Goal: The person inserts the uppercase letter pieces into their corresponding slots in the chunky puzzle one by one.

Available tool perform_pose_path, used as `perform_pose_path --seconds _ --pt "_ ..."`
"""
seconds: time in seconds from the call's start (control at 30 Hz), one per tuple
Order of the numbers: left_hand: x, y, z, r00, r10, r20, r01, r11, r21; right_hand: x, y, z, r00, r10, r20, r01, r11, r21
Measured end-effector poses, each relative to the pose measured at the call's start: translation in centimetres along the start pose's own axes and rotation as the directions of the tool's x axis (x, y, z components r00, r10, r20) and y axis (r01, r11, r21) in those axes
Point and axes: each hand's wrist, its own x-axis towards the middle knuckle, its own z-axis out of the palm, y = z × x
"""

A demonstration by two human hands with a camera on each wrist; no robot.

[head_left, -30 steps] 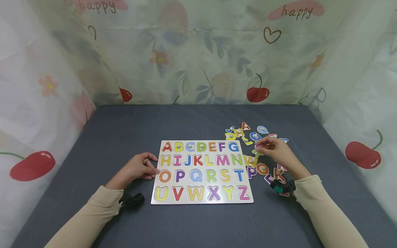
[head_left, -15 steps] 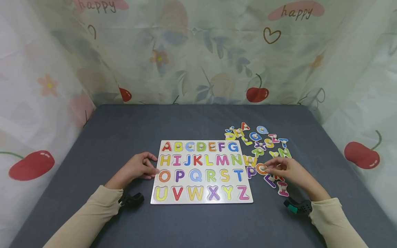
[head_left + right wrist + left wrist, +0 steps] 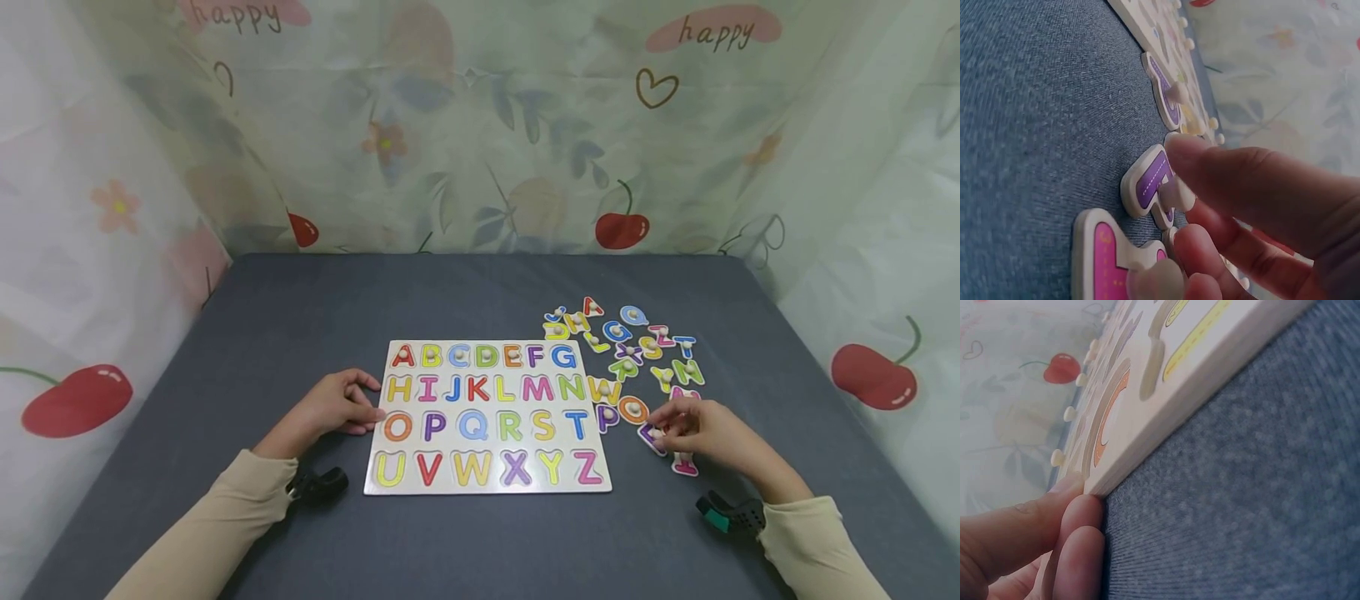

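Note:
A white alphabet puzzle board [image 3: 487, 483] lies flat on the dark table. My left hand [image 3: 337, 406] holds its left edge, thumb on top and curled fingers against the side, as the left wrist view shows. Knobs stand on several top-row letters of the board. To the right of the board, my right hand [image 3: 701, 433] pinches the knob of a purple letter piece [image 3: 1155, 178] between thumb and forefinger. That piece is low at the table, partly covered by the hand. Close beside it is a pink letter piece [image 3: 1107, 262] with its own knob.
Loose knobbed letters lie right of the board, among them an orange O [image 3: 633, 409], a purple P [image 3: 607, 417], a yellow W [image 3: 604, 390] and a green N [image 3: 687, 372]. A patterned curtain [image 3: 465, 167] hangs behind the table [image 3: 480, 550].
My right hand has moved toward me, from the upper loose letters past the orange O to the purple piece. The left hand has stayed on the board's edge.

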Motion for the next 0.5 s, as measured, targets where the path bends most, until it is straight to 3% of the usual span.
perform_pose_path --seconds 0.3,0.5 --pt "-0.07 0.05 0.00 1.000 0.001 -0.004 -0.001 1.000 0.002 -0.06 0.08 0.02 0.998 -0.062 -0.001 0.062 0.994 -0.092" --pt "-0.09 0.05 0.02 1.000 -0.001 -0.006 0.001 1.000 -0.004 -0.08 -0.13 0.04 0.998 -0.055 0.002 0.055 0.994 -0.097"
